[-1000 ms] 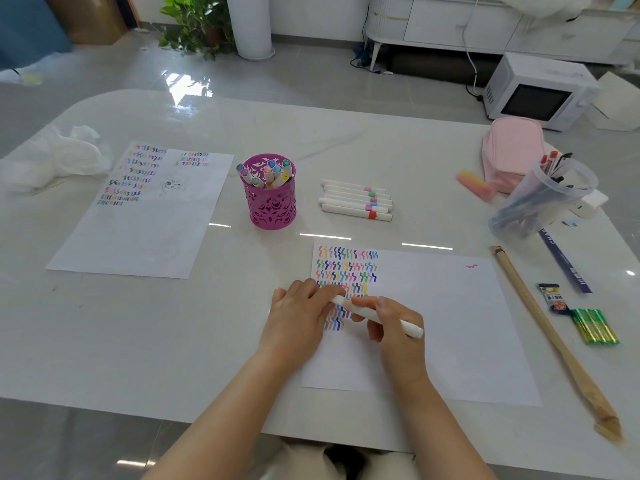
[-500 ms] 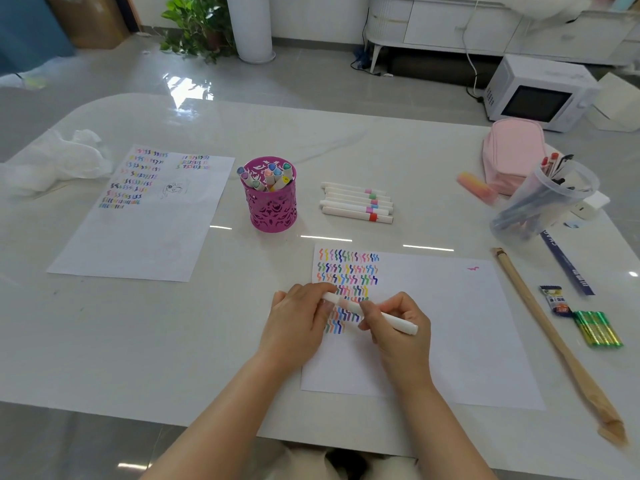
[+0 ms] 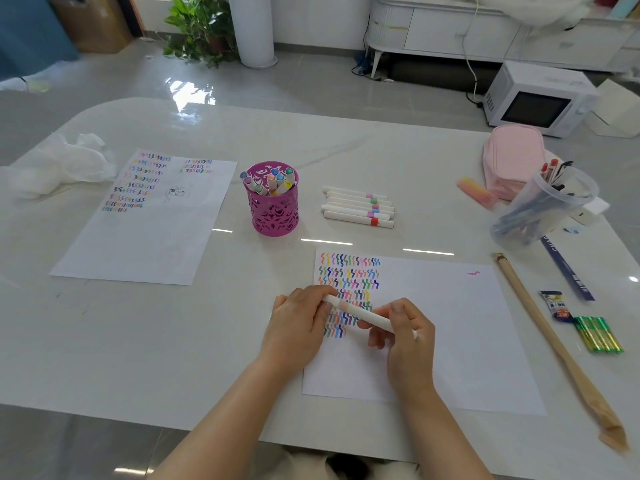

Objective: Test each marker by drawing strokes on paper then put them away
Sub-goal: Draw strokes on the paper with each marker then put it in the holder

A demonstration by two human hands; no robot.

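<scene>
I hold one white marker with both hands over the near sheet of paper, just above its rows of coloured wavy strokes. My left hand pinches the marker's cap end. My right hand grips the barrel. The marker lies slanted, with the cap end up and to the left. Several more white markers lie side by side on the table behind the sheet. A pink cut-out pen cup with several markers stands left of them.
A second stroke-covered sheet lies at the left, crumpled white plastic beyond it. At the right are a clear cup of pens, a pink pouch, a long wooden stick, a ruler and small packets.
Both hands have shifted slightly up the sheet with the marker. The marker has tilted so its cap end sits higher, and my right hand has slid along the barrel.
</scene>
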